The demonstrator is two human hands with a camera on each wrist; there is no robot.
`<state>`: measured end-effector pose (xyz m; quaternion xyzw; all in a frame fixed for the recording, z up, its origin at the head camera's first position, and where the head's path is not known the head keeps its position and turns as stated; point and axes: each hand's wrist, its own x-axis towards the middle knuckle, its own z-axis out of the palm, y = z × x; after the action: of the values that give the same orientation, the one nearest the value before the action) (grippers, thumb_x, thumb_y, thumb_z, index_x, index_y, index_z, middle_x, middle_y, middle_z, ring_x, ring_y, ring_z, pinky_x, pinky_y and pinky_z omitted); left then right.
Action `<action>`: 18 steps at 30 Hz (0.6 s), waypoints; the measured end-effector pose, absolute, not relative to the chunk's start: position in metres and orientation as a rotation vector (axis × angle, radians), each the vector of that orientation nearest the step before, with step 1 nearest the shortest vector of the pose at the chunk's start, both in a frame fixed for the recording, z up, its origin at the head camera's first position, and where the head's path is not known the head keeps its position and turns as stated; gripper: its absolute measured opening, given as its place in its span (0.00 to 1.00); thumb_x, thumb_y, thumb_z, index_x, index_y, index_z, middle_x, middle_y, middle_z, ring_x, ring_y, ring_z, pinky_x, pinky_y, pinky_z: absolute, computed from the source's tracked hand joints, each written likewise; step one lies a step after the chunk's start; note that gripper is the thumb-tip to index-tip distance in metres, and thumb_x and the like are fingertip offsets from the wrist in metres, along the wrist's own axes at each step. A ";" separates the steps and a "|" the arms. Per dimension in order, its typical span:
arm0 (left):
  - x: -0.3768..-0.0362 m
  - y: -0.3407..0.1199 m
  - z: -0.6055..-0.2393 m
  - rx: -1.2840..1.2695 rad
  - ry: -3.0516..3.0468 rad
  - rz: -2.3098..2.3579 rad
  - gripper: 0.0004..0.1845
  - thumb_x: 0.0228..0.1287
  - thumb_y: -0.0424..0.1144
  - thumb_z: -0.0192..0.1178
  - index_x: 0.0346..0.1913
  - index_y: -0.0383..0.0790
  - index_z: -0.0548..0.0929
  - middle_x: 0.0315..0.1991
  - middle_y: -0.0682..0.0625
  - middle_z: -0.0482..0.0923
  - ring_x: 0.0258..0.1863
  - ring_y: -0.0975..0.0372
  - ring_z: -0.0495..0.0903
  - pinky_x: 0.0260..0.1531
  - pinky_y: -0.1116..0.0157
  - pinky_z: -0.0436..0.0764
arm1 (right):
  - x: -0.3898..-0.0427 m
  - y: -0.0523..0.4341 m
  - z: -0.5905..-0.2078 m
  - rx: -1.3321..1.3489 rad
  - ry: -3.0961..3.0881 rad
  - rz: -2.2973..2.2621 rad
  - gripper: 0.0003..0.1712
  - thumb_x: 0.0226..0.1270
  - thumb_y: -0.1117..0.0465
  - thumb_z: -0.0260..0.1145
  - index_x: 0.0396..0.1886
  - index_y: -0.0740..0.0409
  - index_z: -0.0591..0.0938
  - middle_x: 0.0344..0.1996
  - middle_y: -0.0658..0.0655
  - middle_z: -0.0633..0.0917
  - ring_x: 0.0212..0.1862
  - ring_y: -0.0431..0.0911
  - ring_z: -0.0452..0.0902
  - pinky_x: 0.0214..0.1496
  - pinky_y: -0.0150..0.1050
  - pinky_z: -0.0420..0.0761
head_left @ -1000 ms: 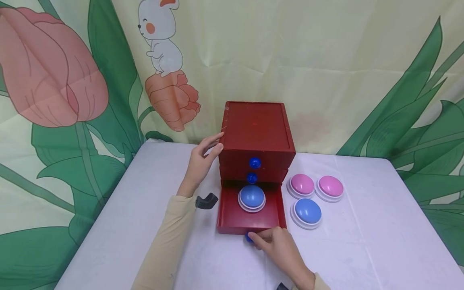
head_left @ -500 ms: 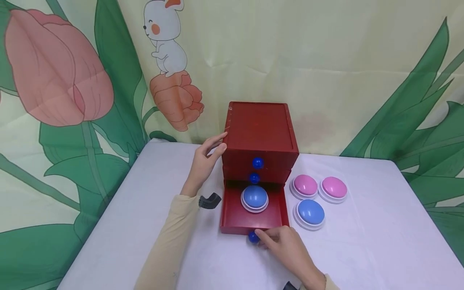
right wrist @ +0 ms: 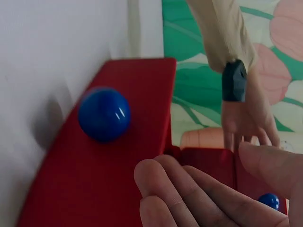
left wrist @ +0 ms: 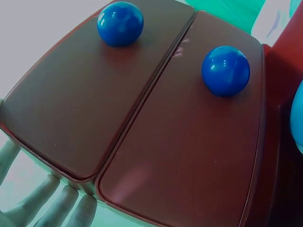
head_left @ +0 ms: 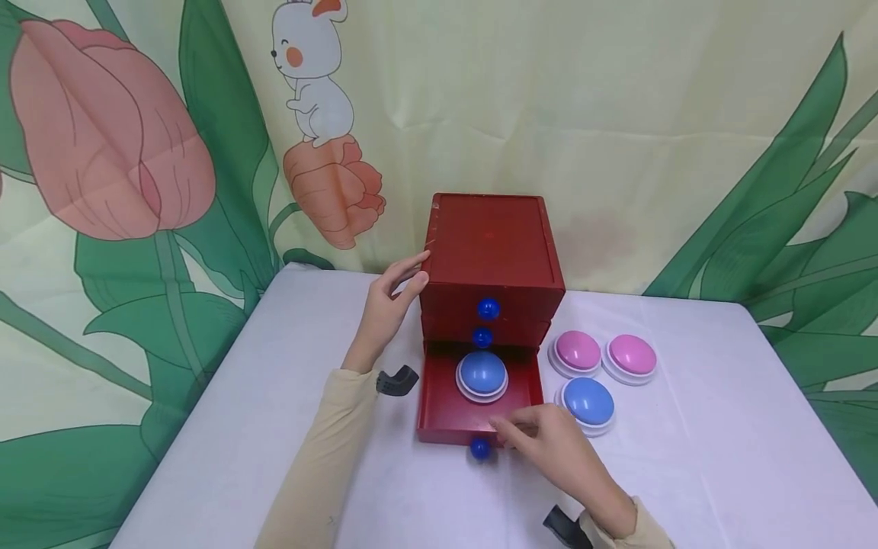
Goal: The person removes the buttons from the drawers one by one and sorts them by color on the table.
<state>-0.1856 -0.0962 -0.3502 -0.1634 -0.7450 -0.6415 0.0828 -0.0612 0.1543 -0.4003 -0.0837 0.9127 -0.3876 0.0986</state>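
Fingers of R hand [head_left: 549,442] over drawer [head_left: 439,408] rim (knob [head_left: 480,449] free).

Red bottom drawer [head_left: 439,412] stands pulled open, blue dome button [head_left: 482,373] inside.

Two pink dome buttons [head_left: 578,351] [head_left: 632,356] beside blue one [head_left: 588,403] on white table [head_left: 720,457]; floral rabbit backdrop [head_left: 312,84].
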 end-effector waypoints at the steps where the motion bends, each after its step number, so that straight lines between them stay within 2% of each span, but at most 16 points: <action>1: -0.186 -0.096 -0.350 -0.489 -2.226 -1.914 0.23 0.73 0.39 0.56 0.69 0.42 0.74 0.68 0.45 0.71 0.65 0.54 0.73 0.61 0.50 0.76 | -0.064 0.155 -0.399 -0.254 2.703 -1.144 0.17 0.64 0.41 0.68 0.33 0.48 0.91 0.24 0.43 0.87 0.33 0.36 0.82 0.35 0.28 0.80; 9: -0.186 -0.097 -0.352 -0.504 -2.222 -1.904 0.23 0.73 0.38 0.56 0.69 0.42 0.74 0.68 0.45 0.71 0.66 0.54 0.73 0.61 0.50 0.76 | -0.084 0.160 -0.395 -0.399 2.722 -1.145 0.21 0.63 0.47 0.72 0.47 0.57 0.88 0.38 0.49 0.90 0.40 0.42 0.87 0.44 0.36 0.86; 14: -0.187 -0.097 -0.351 -0.504 -2.220 -1.901 0.23 0.73 0.38 0.56 0.69 0.41 0.74 0.67 0.44 0.72 0.65 0.54 0.73 0.61 0.50 0.76 | -0.096 0.164 -0.398 -0.461 2.726 -1.171 0.26 0.61 0.48 0.73 0.51 0.62 0.85 0.39 0.53 0.89 0.40 0.44 0.86 0.43 0.36 0.85; 18: -0.186 -0.097 -0.351 -0.498 -2.218 -1.904 0.23 0.73 0.37 0.57 0.68 0.41 0.75 0.67 0.44 0.72 0.65 0.54 0.73 0.61 0.49 0.76 | -0.105 0.168 -0.404 -0.505 2.780 -1.108 0.28 0.60 0.48 0.74 0.54 0.60 0.84 0.47 0.55 0.87 0.49 0.51 0.83 0.50 0.44 0.84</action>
<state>-0.1865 -0.0965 -0.3509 -0.1674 -0.7451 -0.6396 0.0879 -0.1048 0.1675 -0.4042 -0.1661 0.9146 -0.3647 0.0533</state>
